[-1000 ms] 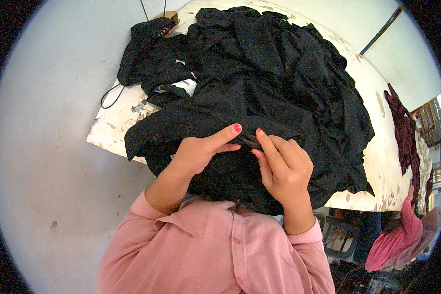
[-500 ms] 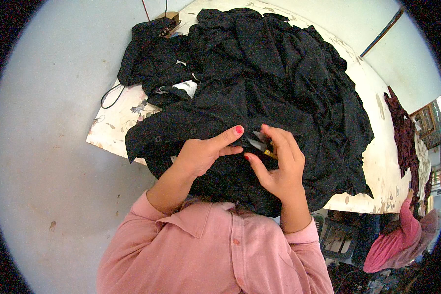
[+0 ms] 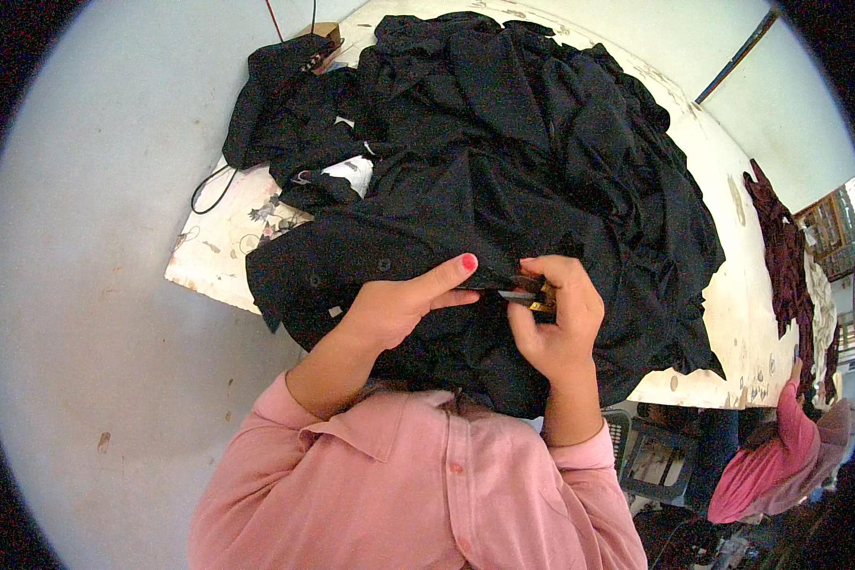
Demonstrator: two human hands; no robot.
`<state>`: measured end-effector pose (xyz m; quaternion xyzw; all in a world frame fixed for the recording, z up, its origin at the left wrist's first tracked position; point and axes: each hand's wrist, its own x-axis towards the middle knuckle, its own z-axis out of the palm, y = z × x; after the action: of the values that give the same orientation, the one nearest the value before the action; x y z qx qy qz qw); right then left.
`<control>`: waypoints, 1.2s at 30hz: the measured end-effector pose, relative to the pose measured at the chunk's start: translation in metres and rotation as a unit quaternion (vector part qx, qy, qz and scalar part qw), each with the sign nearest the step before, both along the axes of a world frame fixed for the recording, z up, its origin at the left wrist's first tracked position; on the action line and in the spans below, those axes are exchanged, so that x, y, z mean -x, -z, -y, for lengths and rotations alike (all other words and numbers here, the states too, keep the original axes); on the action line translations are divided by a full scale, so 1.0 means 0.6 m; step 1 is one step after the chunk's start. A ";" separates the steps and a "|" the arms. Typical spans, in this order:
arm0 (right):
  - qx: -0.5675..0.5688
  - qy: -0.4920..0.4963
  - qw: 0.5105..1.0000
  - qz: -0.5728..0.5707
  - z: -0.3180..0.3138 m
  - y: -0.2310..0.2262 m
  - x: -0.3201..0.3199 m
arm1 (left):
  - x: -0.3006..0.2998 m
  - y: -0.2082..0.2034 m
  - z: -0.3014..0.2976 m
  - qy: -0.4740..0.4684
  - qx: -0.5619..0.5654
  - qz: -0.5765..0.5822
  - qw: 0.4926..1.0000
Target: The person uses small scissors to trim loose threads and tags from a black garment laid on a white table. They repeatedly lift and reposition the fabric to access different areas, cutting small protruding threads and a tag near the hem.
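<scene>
Lying over the tabletop (image 3: 204,252), the black garment (image 3: 351,237) is pinched by my left grip (image 3: 394,306), likely for steadiness; further right, small yellow-handled snips (image 3: 543,305) are clasped in my right grip (image 3: 567,323), pointing left, presumably for close control.

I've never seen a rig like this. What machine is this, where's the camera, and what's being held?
No machine: these are a person's bare hands. The picture comes from a fisheye camera worn on that person's head, looking down, so straight edges bend. A heap of black cloth covers much of a pale, stained table. The left hand pinches a fold of that cloth. The right hand holds a small cutter with yellow on it, probably snips. At far right, a co-worker in pink is visible.
</scene>
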<state>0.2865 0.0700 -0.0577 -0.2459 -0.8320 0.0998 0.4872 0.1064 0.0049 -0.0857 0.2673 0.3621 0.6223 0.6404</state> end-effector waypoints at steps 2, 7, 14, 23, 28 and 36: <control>0.013 -0.002 1.000 -0.017 0.008 -0.004 -0.001 | -0.003 -0.004 -0.002 -0.005 0.040 -0.030 0.999; -0.140 -0.014 0.987 0.074 0.014 0.005 0.002 | -0.006 -0.008 -0.002 0.016 0.103 -0.033 0.994; 0.014 -0.117 0.992 0.046 0.020 0.009 0.003 | -0.012 -0.023 0.001 -0.043 0.061 -0.045 0.996; 0.063 0.016 0.996 0.057 0.029 -0.032 -0.007 | -0.017 -0.024 0.004 -0.043 0.059 -0.056 0.996; 0.023 0.075 0.996 0.045 -0.011 0.007 -0.028 | 0.013 0.009 0.003 0.005 -0.018 0.100 0.995; 0.071 0.073 0.992 0.067 -0.014 -0.013 -0.040 | 0.019 -0.004 0.011 -0.090 0.020 0.021 0.995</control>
<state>0.3106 0.0784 -0.0496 -0.3466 -0.8332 0.1062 0.4176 0.0952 -0.0020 -0.0831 0.2076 0.3838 0.6757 0.5942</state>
